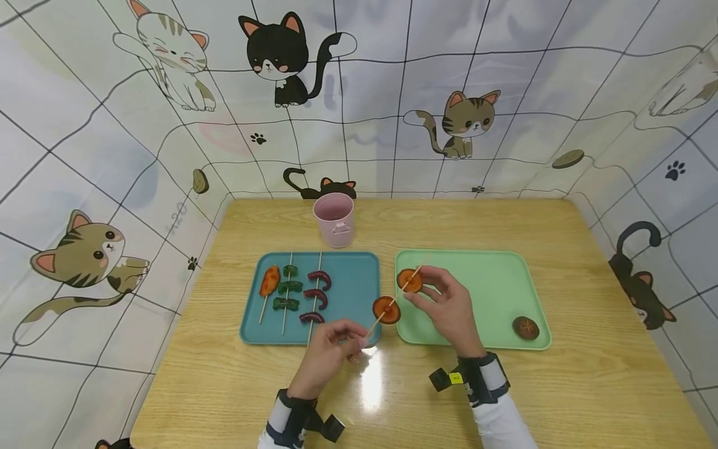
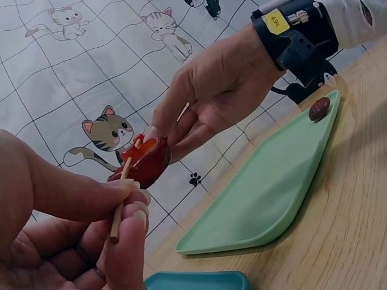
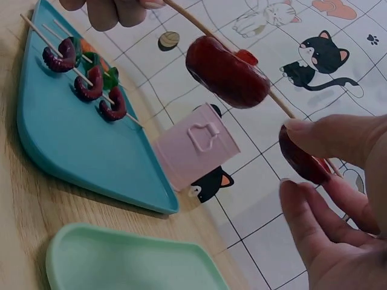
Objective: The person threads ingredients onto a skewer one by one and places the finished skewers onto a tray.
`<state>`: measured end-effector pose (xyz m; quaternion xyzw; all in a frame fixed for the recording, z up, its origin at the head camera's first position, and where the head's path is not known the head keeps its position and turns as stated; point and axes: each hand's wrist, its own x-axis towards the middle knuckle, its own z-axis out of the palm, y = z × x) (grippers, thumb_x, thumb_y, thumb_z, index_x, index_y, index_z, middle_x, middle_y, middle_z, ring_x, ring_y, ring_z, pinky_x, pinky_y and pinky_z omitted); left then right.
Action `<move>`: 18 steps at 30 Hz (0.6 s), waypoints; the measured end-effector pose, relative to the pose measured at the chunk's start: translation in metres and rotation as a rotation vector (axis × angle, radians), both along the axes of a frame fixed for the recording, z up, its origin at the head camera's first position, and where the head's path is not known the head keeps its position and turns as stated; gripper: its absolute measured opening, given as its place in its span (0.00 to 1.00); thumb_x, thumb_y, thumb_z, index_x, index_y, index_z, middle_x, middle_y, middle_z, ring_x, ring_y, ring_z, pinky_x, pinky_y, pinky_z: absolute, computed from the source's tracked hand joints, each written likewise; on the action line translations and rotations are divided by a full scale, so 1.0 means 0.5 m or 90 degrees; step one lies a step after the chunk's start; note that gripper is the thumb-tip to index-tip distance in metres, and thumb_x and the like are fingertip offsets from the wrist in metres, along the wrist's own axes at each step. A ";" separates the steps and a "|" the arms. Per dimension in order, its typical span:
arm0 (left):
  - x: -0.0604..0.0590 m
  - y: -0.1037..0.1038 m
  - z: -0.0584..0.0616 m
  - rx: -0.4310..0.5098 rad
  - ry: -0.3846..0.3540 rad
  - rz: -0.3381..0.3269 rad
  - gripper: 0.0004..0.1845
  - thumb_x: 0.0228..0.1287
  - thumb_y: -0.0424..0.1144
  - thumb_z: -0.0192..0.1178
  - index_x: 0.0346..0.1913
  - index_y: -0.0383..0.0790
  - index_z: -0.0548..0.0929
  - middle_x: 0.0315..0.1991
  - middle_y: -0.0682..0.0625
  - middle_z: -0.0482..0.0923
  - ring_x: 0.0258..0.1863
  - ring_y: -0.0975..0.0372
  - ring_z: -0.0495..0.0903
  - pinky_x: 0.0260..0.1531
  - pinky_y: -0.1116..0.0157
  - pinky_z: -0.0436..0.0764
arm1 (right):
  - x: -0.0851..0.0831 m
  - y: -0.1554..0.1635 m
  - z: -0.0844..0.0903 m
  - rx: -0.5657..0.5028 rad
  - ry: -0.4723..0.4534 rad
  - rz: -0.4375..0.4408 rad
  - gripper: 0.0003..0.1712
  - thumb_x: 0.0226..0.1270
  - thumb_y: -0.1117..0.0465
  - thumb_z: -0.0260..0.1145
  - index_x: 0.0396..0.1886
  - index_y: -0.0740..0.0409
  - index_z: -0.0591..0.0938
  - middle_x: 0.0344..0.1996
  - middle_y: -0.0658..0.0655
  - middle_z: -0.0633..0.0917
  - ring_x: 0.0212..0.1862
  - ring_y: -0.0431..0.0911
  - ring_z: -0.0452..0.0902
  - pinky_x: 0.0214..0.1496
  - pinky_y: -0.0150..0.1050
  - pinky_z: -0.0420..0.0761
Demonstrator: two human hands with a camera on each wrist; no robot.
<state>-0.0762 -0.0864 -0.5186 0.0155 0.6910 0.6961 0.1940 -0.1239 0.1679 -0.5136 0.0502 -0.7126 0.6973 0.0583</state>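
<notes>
My left hand (image 1: 332, 350) pinches the lower end of a thin wooden skewer (image 2: 118, 219) between thumb and fingertips. Threaded along the stick are two mushroom caps, brown with orange undersides: a lower one (image 1: 386, 310) and an upper one (image 1: 410, 281). The right hand (image 1: 450, 310) holds the upper cap by its edge between thumb and fingers, as the right wrist view shows. The skewer slants up to the right, above the gap between the two trays. A loose brown mushroom cap (image 1: 525, 328) with a scored top lies in the green tray's near right corner.
On the blue tray (image 1: 354, 274) at left lie three skewers: an orange-brown meat-like piece (image 1: 270, 280), green pepper pieces (image 1: 290, 286) and dark red curled tentacles (image 1: 316, 298). The green tray (image 1: 488, 284) is beside it. A pink bucket (image 1: 335, 224) stands behind the blue tray.
</notes>
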 end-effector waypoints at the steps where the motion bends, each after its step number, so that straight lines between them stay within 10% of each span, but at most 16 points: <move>1: 0.000 -0.001 -0.001 -0.001 0.001 0.001 0.08 0.68 0.27 0.63 0.47 0.27 0.85 0.33 0.42 0.81 0.27 0.59 0.79 0.30 0.66 0.81 | 0.000 0.003 0.001 0.009 -0.004 0.011 0.32 0.56 0.73 0.77 0.61 0.64 0.79 0.59 0.63 0.81 0.56 0.38 0.82 0.58 0.32 0.85; 9: 0.000 -0.005 0.003 -0.001 0.000 0.007 0.08 0.67 0.27 0.63 0.46 0.28 0.86 0.32 0.41 0.81 0.26 0.58 0.78 0.28 0.66 0.81 | 0.004 0.058 0.013 0.098 -0.012 0.058 0.34 0.63 0.64 0.76 0.68 0.57 0.75 0.66 0.61 0.77 0.64 0.48 0.77 0.66 0.38 0.81; 18: -0.004 -0.015 0.007 -0.010 -0.014 0.010 0.08 0.68 0.28 0.63 0.47 0.30 0.86 0.32 0.47 0.82 0.28 0.56 0.81 0.30 0.65 0.83 | 0.027 0.181 0.019 0.307 -0.045 -0.058 0.37 0.67 0.53 0.74 0.73 0.52 0.72 0.68 0.60 0.77 0.65 0.50 0.76 0.63 0.32 0.81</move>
